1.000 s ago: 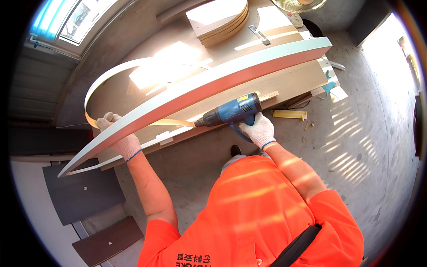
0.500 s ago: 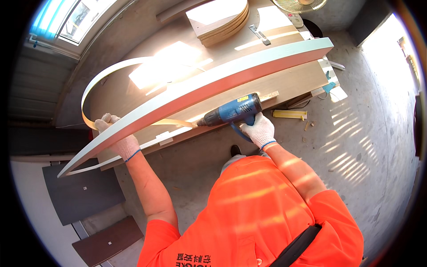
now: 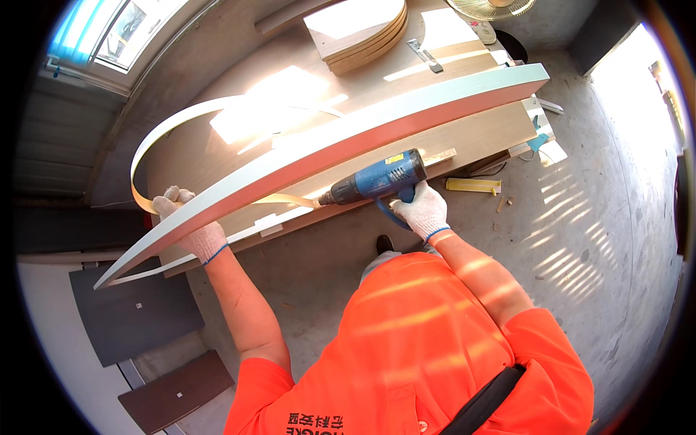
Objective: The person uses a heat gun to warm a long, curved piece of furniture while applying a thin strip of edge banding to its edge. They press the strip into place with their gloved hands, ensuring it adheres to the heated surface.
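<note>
My right hand (image 3: 424, 210), in a white knit glove, is closed round the handle of a blue heat gun (image 3: 384, 177). Its dark nozzle points left, close to a pale edge-banding strip (image 3: 279, 198) at the near side of the bench. My left hand (image 3: 199, 238), also gloved, is closed on that strip near its bend. A long curved piece with a white top and reddish side (image 3: 326, 152) crosses over the hand and hides its middle, so the exact grip is partly hidden. From there the strip loops up and back over the workbench.
The wooden workbench (image 3: 500, 127) carries a stack of curved boards (image 3: 362, 40) and a metal scraper-like tool (image 3: 425, 56). A fan (image 3: 493, 7) stands at the far right. A yellow tray-like piece (image 3: 473, 186) lies below the bench edge. Dark panels (image 3: 138, 319) are at lower left.
The long curved piece has shifted slightly to the right at its far end. The strip's loop has moved a little to the left. Both hands stay nearly where they were.
</note>
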